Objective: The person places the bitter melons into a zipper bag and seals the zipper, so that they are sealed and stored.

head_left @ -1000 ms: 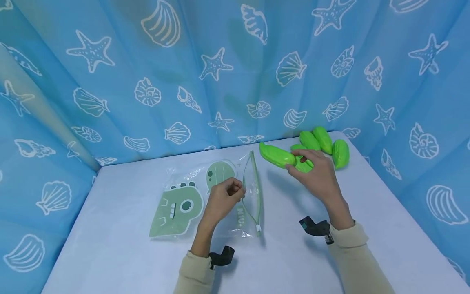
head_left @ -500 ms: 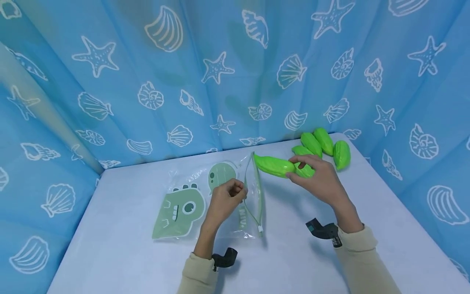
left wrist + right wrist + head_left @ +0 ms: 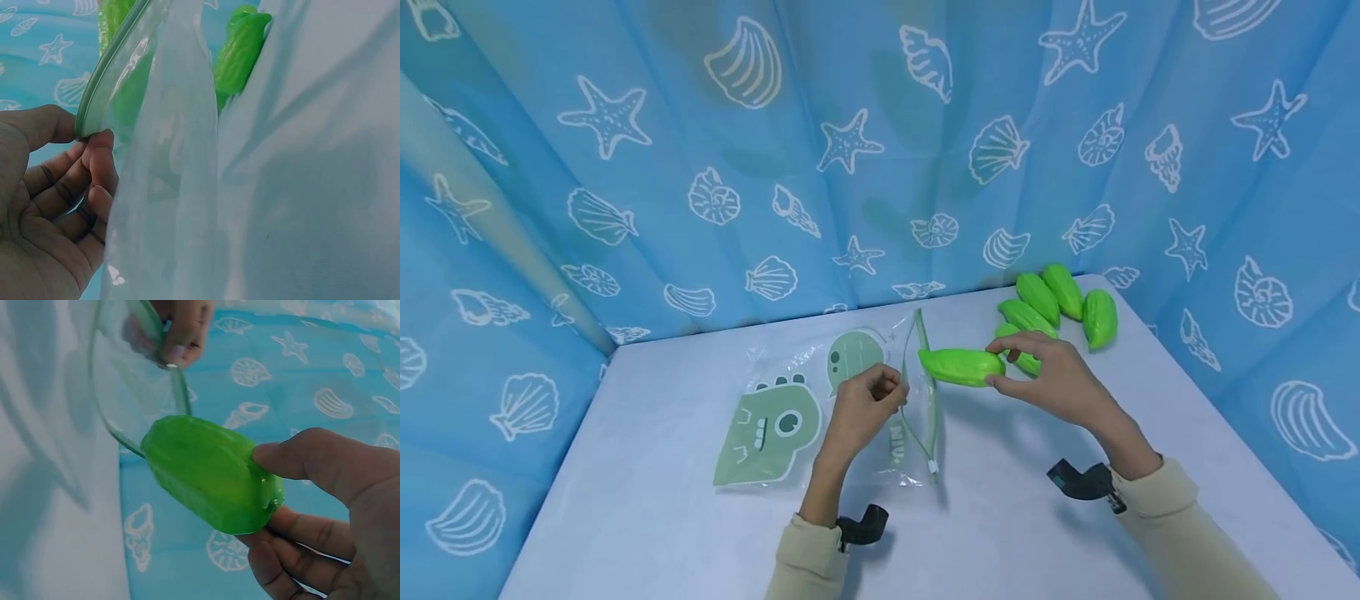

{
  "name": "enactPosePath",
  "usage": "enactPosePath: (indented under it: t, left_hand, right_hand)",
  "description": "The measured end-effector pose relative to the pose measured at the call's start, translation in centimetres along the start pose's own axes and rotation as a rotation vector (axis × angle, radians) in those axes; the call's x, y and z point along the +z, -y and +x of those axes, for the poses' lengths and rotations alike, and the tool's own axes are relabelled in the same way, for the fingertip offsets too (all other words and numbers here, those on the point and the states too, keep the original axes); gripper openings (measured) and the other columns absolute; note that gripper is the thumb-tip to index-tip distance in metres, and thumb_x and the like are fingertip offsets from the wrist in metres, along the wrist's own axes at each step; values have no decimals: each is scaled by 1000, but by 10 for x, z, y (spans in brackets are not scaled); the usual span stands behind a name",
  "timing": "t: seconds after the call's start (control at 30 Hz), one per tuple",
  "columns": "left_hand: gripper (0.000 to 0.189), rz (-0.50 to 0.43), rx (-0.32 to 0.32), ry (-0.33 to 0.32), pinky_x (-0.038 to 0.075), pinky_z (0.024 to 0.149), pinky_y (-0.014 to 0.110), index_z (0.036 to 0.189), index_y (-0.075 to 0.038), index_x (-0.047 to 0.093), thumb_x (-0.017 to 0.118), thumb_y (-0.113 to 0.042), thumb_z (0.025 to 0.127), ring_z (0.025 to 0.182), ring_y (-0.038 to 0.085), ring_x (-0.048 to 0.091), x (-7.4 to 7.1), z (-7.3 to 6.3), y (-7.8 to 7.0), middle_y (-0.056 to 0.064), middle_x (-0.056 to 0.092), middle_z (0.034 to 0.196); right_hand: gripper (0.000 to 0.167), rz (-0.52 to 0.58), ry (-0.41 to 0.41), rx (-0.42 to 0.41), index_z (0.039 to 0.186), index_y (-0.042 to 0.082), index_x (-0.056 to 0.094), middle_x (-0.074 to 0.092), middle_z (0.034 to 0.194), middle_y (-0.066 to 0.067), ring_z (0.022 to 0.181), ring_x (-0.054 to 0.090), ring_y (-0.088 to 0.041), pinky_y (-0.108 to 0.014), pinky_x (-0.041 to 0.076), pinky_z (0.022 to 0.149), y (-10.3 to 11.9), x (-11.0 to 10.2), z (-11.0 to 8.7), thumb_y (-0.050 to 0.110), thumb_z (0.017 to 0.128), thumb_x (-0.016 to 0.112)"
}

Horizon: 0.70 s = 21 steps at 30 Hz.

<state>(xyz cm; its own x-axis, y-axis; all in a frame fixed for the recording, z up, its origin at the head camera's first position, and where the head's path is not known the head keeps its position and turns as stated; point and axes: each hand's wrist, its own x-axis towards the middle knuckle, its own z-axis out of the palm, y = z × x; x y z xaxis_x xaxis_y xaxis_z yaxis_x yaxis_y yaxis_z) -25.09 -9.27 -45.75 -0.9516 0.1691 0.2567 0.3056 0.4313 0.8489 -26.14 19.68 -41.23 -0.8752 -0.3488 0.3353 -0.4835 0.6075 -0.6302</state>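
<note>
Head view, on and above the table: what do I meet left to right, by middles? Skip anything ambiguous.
One-eyed cartoon print on the clear bag → left hand → held green piece → right hand → rightmost loose green piece.

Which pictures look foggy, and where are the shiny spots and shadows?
Head view: fairly crisp, with soft shadows on the white table; left wrist view: softer and hazier, with white glints on the clear bag and broad shadows on the table; right wrist view: hazy too, with tiny shiny spots on the green pod-like thing.
</note>
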Motion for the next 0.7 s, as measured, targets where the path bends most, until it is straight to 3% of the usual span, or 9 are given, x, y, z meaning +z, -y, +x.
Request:
enactPosePath:
  t: [0.13, 0.27, 0.57, 0.7]
  left_hand:
    - [7, 1, -5, -7, 52, 58, 27, 96, -11, 69, 68, -17, 95, 66, 12, 63, 1, -3, 1, -4, 66, 79]
    - [7, -9, 1, -6, 52, 58, 27, 97, -12, 69, 67, -18, 95, 67, 12, 63, 1, -5, -1, -5, 66, 80]
    - [5, -37, 45, -46, 52, 61, 29, 98, -14, 70, 68, -18, 96, 68, 12, 63, -17, -5, -17, -4, 66, 81]
    - [7, -67, 52, -35, 53, 63, 30, 100, -13, 69, 67, -18, 97, 70, 13, 63, -22, -8, -23, -3, 67, 83]
  right_hand:
    - [36, 24, 21, -17, 117, 18, 71, 67, 110, 5, 96, 57, -15, -42, 46, 80, 0, 6, -1, 24, 84, 83]
    - [37, 25, 42, -22, 118, 18, 71, 67, 111, 5, 96, 56, -15, -41, 48, 77, 4, 10, 0, 25, 83, 84]
    - [38, -23, 37, -100, 117, 17, 72, 67, 112, 3, 95, 56, -15, -39, 50, 74, 27, 8, 10, 26, 82, 84]
    - [39, -40, 56, -117, 118, 17, 71, 67, 114, 4, 96, 55, -15, -38, 50, 76, 36, 9, 15, 27, 83, 84]
